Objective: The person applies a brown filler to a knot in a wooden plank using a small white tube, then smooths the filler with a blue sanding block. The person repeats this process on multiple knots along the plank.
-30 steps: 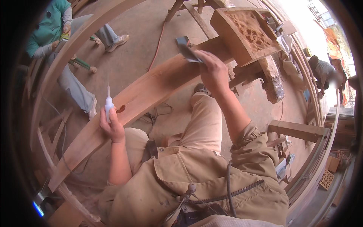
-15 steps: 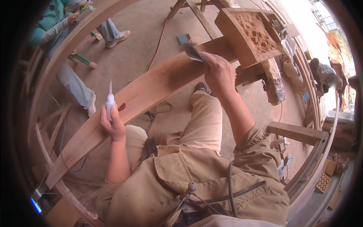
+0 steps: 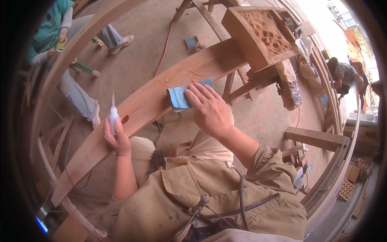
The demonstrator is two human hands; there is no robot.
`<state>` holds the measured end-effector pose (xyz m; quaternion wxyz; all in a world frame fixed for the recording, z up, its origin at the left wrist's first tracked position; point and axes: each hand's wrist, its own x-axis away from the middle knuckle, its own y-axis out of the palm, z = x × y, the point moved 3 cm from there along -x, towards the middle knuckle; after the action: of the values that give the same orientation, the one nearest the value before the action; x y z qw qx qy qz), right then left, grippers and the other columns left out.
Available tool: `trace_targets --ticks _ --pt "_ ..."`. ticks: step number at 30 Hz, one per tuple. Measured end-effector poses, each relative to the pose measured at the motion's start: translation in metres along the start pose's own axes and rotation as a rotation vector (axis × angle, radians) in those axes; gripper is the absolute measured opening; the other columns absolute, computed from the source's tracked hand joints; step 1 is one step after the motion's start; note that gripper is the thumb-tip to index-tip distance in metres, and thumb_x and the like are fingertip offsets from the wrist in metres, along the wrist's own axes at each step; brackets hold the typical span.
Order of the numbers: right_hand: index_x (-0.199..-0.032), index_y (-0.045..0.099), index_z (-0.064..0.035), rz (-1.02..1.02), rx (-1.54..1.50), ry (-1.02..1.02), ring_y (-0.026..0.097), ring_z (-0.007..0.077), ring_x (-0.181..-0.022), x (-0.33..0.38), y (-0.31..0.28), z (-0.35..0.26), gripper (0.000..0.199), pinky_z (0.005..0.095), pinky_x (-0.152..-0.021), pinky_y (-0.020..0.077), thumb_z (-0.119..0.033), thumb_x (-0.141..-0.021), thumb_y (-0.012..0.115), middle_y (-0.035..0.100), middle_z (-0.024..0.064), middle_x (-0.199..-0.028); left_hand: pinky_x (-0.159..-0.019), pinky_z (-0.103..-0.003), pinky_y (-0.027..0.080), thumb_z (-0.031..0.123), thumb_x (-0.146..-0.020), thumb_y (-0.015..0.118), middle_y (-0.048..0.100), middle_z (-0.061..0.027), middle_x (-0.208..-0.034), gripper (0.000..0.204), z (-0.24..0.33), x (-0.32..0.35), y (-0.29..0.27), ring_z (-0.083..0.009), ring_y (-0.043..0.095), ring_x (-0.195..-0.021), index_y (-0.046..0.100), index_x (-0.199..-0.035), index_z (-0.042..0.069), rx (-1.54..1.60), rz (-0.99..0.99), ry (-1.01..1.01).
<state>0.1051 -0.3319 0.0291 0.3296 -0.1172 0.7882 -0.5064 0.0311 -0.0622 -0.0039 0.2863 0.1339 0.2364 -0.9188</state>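
Observation:
A long, curved wooden board [image 3: 155, 96] runs slantwise across in front of me, over my legs. My left hand [image 3: 117, 140] is closed around a small white squeeze bottle [image 3: 113, 116] with a thin pointed nozzle, held upright above the board. Beside the bottle, a dark reddish-brown patch [image 3: 125, 119] marks the wood. My right hand [image 3: 210, 111] grips a folded blue sheet of sandpaper [image 3: 177, 98] at the board's near edge, with the fingers laid over it. A little sawdust [image 3: 197, 74] lies on the board just beyond the sheet.
At the board's far right end is a wooden box of reddish-brown sawdust [image 3: 266, 34]. A trestle [image 3: 207, 18] stands behind. Far left, a co-worker in teal [image 3: 48, 32] holds something yellow-green; another person [image 3: 344, 76] bends at far right. A red hose [image 3: 164, 50] crosses the floor.
My right hand has come down and left from above the board's far part, bringing the sandpaper, now blue side showing, near the board's middle. My left hand barely moved.

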Motion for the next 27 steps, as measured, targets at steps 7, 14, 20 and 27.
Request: trace_targets --ticks 7,14,20,27 --pt "-0.106 0.063 -0.0069 0.159 0.04 0.078 0.061 0.0245 -0.109 -0.023 0.0 0.045 0.036 0.0353 -0.093 0.0493 0.004 -0.073 0.056 0.066 0.0078 -0.115 -0.062 -0.023 0.036 0.023 -0.094 0.046 0.049 0.0 -0.08 0.028 -0.003 0.001 -0.004 -0.0077 0.042 -0.071 0.056 -0.096 -0.003 0.034 -0.017 -0.055" --pt "-0.107 0.067 -0.0121 0.316 -0.109 0.361 0.064 0.0281 -0.101 -0.03 -0.028 0.087 0.038 0.0374 -0.088 0.0509 0.005 -0.075 0.054 0.068 0.0096 -0.107 -0.064 -0.026 0.041 0.023 -0.093 0.048 0.054 -0.0031 -0.079 0.027 0.008 -0.002 0.0 -0.0117 0.048 -0.071 0.057 -0.091 -0.003 0.027 0.007 0.01" --pt "-0.108 0.065 -0.0098 0.249 -0.103 0.362 0.061 0.0253 -0.109 -0.033 0.002 0.068 0.04 0.0364 -0.092 0.0493 0.002 -0.072 0.053 0.066 0.0098 -0.113 -0.064 -0.03 0.045 0.026 -0.091 0.052 0.06 -0.0078 -0.078 0.03 0.001 0.001 -0.001 -0.0162 0.055 -0.071 0.057 -0.091 -0.004 0.009 0.029 -0.039" --pt "-0.108 0.064 -0.004 0.178 -0.156 0.12 0.059 0.0272 -0.113 -0.019 0.011 0.025 0.036 0.0393 -0.098 0.0474 0.004 -0.074 0.055 0.065 0.0124 -0.115 -0.063 -0.03 0.044 0.024 -0.091 0.052 0.059 -0.0072 -0.077 0.029 0.002 -0.001 -0.003 -0.0159 0.054 -0.069 0.058 -0.091 -0.004 0.006 0.003 -0.052"
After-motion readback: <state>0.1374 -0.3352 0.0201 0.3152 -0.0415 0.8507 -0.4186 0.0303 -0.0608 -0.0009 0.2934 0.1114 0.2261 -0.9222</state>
